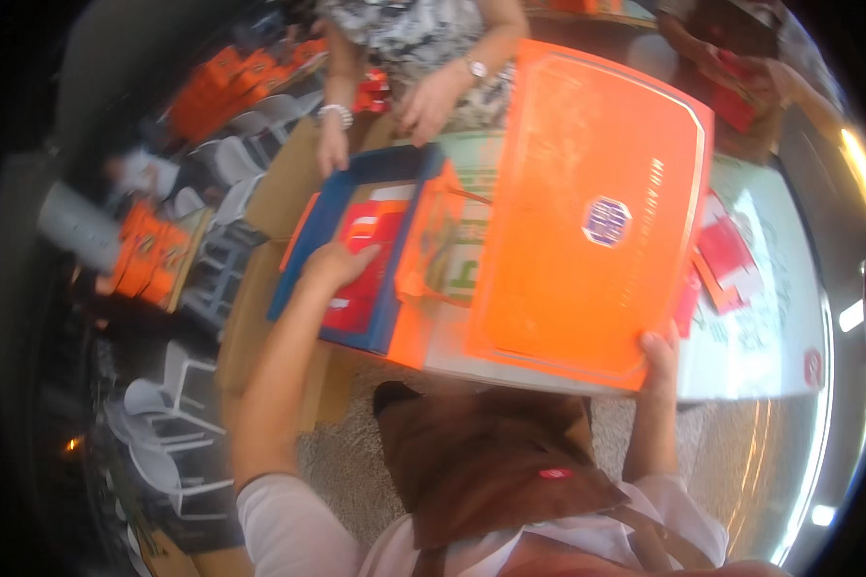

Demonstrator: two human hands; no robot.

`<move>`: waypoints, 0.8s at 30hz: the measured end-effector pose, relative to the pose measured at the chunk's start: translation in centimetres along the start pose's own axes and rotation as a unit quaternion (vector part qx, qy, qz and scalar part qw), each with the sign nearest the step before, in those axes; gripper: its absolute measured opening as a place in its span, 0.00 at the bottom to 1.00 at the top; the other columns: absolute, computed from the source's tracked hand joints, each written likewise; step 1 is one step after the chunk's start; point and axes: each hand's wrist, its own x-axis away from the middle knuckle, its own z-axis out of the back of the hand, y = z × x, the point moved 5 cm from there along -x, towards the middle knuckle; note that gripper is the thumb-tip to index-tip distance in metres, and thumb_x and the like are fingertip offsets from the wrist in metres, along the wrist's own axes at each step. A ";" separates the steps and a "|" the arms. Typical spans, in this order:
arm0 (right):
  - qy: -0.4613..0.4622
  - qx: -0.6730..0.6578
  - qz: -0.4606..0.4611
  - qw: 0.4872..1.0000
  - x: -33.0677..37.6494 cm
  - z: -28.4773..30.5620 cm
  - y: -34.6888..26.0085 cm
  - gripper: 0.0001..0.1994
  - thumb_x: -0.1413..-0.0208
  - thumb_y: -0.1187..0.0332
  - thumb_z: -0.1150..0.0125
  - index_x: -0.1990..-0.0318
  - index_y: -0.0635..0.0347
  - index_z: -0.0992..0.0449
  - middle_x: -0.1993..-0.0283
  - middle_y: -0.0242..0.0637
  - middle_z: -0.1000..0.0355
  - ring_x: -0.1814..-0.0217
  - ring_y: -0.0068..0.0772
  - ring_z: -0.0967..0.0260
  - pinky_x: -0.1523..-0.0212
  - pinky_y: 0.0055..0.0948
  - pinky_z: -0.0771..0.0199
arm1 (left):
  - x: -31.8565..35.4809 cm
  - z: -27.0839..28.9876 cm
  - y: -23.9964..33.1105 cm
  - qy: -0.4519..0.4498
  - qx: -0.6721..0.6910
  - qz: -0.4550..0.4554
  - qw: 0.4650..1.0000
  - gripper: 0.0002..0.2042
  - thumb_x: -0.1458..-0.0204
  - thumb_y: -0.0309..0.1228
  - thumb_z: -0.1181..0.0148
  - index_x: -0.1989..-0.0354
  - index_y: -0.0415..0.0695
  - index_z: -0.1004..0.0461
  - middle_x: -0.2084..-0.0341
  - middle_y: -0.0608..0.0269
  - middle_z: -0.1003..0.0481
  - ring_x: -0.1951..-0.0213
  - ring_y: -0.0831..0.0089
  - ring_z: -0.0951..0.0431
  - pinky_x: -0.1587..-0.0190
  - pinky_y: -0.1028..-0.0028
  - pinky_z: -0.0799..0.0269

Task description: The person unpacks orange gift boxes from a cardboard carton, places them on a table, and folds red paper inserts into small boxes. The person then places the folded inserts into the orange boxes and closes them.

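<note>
My left hand (335, 265) reaches into a dark blue box tray (410, 240) and rests over a red packet (380, 255) in it. Most of this hand's fingers are hidden or blurred, so its grip is unclear. My right hand (658, 358) is closed on the lower right corner of a large orange box lid (573, 279), which stands tilted up with a purple emblem on its face. Orange card sides show around the blue tray. Across from me, another person's two hands (427, 104) are at the tray's far side.
A light table (755, 346) extends right, with red and white packets (726, 252) on it. An open cardboard carton (284, 183) stands at the left. White chairs (168, 413) and stacked orange boxes (149, 252) are farther left. Another person holds something red (733, 91) at the far right.
</note>
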 end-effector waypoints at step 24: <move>0.057 0.053 -0.005 0.997 -0.5 3.1 1.9 0.37 0.47 0.58 0.36 0.35 0.71 0.42 0.44 0.50 0.32 0.45 0.46 0.29 0.47 0.42 0.23 | -2.5 0.3 -2.5 -0.066 0.260 0.001 0.963 0.37 0.49 0.60 0.39 0.53 0.29 0.23 0.58 0.46 0.20 0.57 0.61 0.17 0.55 0.68 0.24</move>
